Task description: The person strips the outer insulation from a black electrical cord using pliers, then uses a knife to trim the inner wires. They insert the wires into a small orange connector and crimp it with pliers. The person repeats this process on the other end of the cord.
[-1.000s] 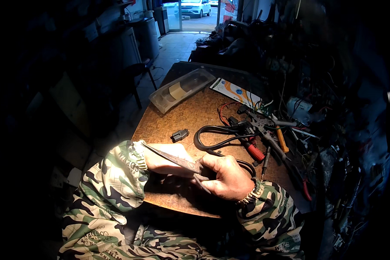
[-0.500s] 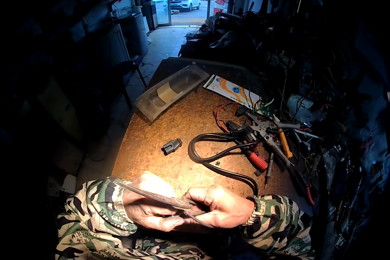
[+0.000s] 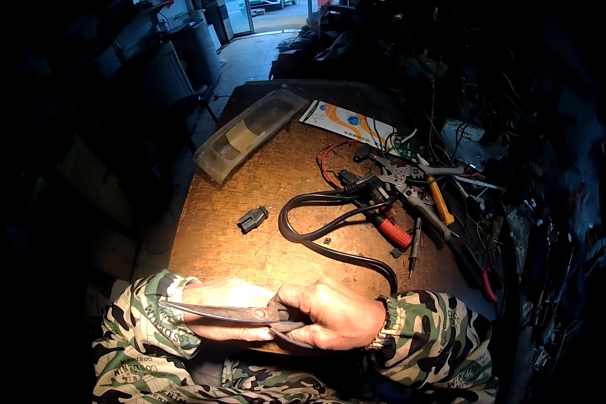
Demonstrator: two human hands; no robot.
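- Turned nearly level since half a second ago, the dark scissors-like tool (image 3: pixel 229 314) crosses just above the table's near edge; tabletop things show higher and farther left, so the head has probably moved too.
- Brown tabletop (image 3: pixel 205 225): bears everything here, lit brightest by the hands.
- Translucent tray (image 3: pixel 213 165): slanted at the far left, within reach yet well apart from the hands.
- Black cable (image 3: pixel 283 225): looped beyond the hands, seemingly following its own springy bend.
- Right hand (image 3: pixel 333 313): fingers closed around the tool near its pivot, presumably for control.
- Left hand (image 3: pixel 229 291): behind the tool, perhaps steadying; its grip is hidden, so I cannot tell.
- Dark connector (image 3: pixel 253 219): lying loose, left of the cable.
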